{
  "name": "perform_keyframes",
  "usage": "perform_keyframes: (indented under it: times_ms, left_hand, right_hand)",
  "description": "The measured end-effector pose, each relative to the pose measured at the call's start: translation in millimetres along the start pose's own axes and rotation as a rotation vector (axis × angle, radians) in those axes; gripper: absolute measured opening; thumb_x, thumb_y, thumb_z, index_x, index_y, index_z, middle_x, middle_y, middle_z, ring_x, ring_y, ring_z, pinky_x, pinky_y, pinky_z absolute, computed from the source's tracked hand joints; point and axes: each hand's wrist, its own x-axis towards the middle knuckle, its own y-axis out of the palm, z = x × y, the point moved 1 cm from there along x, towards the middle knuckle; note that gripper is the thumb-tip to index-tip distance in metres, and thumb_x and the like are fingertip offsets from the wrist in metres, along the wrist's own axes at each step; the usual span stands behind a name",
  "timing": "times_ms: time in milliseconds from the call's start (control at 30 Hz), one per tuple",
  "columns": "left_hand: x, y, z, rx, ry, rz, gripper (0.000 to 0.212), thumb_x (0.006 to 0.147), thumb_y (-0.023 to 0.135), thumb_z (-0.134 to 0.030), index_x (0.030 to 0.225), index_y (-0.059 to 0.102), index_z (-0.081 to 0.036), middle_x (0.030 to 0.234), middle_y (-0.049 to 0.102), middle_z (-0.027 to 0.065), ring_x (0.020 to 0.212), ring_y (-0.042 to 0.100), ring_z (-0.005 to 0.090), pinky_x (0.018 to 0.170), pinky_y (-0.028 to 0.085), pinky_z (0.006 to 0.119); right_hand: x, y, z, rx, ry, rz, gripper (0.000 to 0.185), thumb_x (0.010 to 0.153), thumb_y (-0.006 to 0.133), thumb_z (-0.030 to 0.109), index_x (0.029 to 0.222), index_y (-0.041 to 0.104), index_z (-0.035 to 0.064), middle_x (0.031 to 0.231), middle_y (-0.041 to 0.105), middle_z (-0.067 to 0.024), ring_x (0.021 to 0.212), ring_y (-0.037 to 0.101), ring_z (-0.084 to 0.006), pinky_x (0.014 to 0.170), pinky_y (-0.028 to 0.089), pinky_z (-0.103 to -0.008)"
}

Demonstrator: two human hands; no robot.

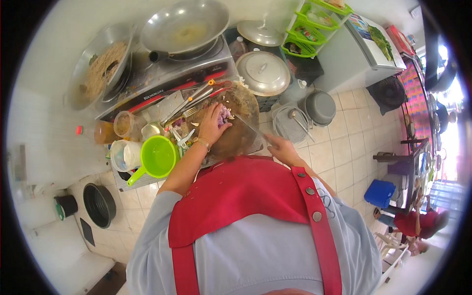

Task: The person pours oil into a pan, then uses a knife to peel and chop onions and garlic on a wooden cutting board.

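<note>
My left hand is on a round wooden chopping board, its thumb and fingers around purple pieces that look like red onion or shallot. My right hand grips the handle of a kitchen knife at the board's right side. The blade points left, its tip close to the purple pieces. Small pale pieces, perhaps garlic, lie scattered on the board. At the board's upper left rest red-handled tongs and a fork. White-handled scissors or a peeler lie left of my left wrist.
A green plastic dipper, a white tub and an oil bottle crowd the left. Beyond stands a gas stove with a large wok and a pan of brown food. Lidded pot and buckets stand right.
</note>
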Motion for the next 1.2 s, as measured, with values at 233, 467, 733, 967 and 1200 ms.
perform_keyframes:
  times_ms: [233,467,733,967,1200]
  left_hand:
    - [28,7,-10,0.224,0.116,0.058,0.054,0.080,0.077,-0.037,0.122,0.061,-0.006,0.133,0.054,0.0164,0.130,0.047,0.0350,0.107,0.041,0.046]
    - [6,-9,-32,0.175,0.136,-0.066,0.035,0.083,0.074,-0.020,0.114,0.066,-0.005,0.123,0.060,0.0139,0.122,0.055,0.0340,0.101,0.046,0.043]
    - [-32,-20,-46,0.062,0.159,-0.202,0.021,0.085,0.061,-0.005,0.105,0.065,-0.001,0.115,0.060,0.0155,0.108,0.061,0.0338,0.090,0.052,0.041]
    - [-99,-50,-63,-0.032,-0.038,-0.085,0.020,0.087,0.061,-0.004,0.106,0.066,-0.004,0.111,0.062,0.0145,0.100,0.062,0.0344,0.084,0.053,0.042]
    - [-168,-68,-66,-0.033,-0.195,-0.180,0.021,0.086,0.064,-0.002,0.106,0.066,-0.004,0.098,0.066,0.0130,0.090,0.065,0.0341,0.077,0.054,0.041]
  right_hand:
    - [-9,-2,6,0.070,0.197,0.010,0.053,0.082,0.072,0.014,0.133,0.062,0.0139,0.068,0.053,-0.0073,0.062,0.051,-0.0167,0.062,0.045,-0.0321]
    - [0,11,-13,0.133,0.183,-0.023,0.054,0.082,0.073,0.015,0.135,0.062,0.0144,0.065,0.049,-0.0027,0.062,0.046,-0.0131,0.061,0.042,-0.0301]
    - [66,33,18,-0.139,0.068,-0.006,0.067,0.081,0.066,0.016,0.144,0.046,0.0052,0.115,0.059,-0.0337,0.106,0.060,-0.0483,0.093,0.049,-0.0503]
    - [108,52,83,-0.482,-0.004,0.253,0.055,0.087,0.063,0.017,0.139,0.047,0.0058,0.109,0.059,-0.0329,0.100,0.063,-0.0479,0.087,0.054,-0.0493]
    - [209,53,126,-0.646,-0.528,0.057,0.026,0.084,0.066,0.017,0.107,0.067,0.0058,0.110,0.062,-0.0190,0.100,0.062,-0.0396,0.082,0.055,-0.0492]
